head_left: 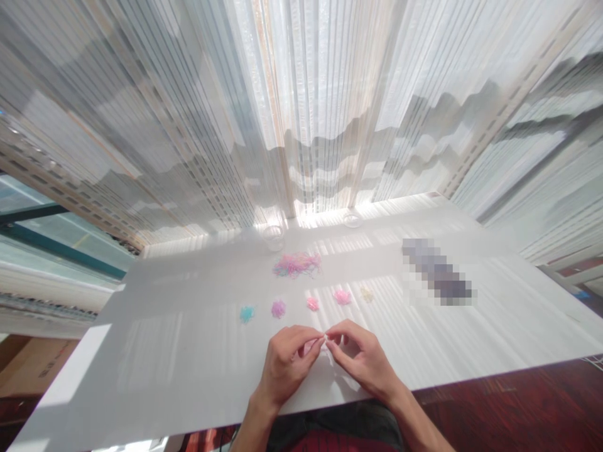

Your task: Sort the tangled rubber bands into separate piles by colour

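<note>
1. We see two clear, round dishes along the far edge of the table (188, 351): a left dish (274, 235) and a right dish (352, 220), well apart. Glare washes over both, so we cannot tell whether either holds anything.
2. The tangle (296, 265) of pink, purple and teal strands lies loose on the table, just in front of the left dish and outside it.
3. Nearer us, five small piles sit in a loose row, straight on the tabletop: teal (247, 313), purple (278, 309), coral (312, 304), pink (342, 296) and pale yellow (367, 294).
4. Our left hand (286, 359) is near the front edge, below the coral pile, its thumb and forefinger bent toward each other in a narrow pinch. We cannot tell what, if anything, is in it.
5. Our right hand (365, 359) mirrors it, fingers curled and fingertips beside the left's; its grip is likewise too small to read.
6. A brown carton (40, 370) stands beyond the table's left side; we cannot see its contents.
7. A pixelated patch (438, 270) hides something to the right of the piles.
</note>
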Tool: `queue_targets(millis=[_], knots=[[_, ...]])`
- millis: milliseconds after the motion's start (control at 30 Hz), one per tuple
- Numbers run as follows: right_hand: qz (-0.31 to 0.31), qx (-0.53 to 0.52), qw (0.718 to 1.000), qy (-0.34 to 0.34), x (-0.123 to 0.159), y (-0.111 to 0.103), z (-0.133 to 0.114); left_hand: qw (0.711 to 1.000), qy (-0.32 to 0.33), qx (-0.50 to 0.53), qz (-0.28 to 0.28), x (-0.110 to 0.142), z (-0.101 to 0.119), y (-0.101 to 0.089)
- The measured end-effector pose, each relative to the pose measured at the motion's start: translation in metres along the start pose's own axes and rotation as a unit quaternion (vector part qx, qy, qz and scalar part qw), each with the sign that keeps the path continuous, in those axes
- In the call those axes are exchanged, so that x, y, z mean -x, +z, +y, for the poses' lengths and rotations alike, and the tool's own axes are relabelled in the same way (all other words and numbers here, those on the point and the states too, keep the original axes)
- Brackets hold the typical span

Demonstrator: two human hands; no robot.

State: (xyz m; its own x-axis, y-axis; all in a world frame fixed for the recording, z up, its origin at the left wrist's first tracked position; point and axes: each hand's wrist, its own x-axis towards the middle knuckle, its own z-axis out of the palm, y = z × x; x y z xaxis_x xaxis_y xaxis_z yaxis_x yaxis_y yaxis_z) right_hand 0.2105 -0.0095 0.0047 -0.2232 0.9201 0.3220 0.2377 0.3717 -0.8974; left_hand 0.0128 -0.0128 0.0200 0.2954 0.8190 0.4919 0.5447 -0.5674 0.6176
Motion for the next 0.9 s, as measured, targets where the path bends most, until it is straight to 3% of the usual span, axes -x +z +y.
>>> queue_targets(millis=[300,433,533,633,733,900], knots=[[0.018,0.038,0.999,-0.011,0.001,0.001,-0.002,1.000,-0.018,0.007,-0.005,0.001,0.003,0.001],[0.063,0.095,0.993,-0.035,-0.005,-0.025,0.003,0.999,-0.032,-0.008,0.009,0.004,-0.003,-0.006],[0.119,0.160,0.980,0.018,-0.017,-0.057,0.016,0.998,-0.031,-0.031,0.037,0.014,-0.013,-0.016],[0.127,0.214,0.965,0.087,-0.031,-0.083,0.031,0.996,-0.033,-0.055,0.055,0.028,-0.022,-0.026],[0.121,0.230,0.960,0.102,-0.039,-0.092,0.042,0.994,-0.038,-0.072,0.068,0.038,-0.025,-0.030],[0.126,0.240,0.956,0.114,-0.042,-0.091,0.049,0.994,-0.046,-0.079,0.063,0.037,-0.026,-0.028]])
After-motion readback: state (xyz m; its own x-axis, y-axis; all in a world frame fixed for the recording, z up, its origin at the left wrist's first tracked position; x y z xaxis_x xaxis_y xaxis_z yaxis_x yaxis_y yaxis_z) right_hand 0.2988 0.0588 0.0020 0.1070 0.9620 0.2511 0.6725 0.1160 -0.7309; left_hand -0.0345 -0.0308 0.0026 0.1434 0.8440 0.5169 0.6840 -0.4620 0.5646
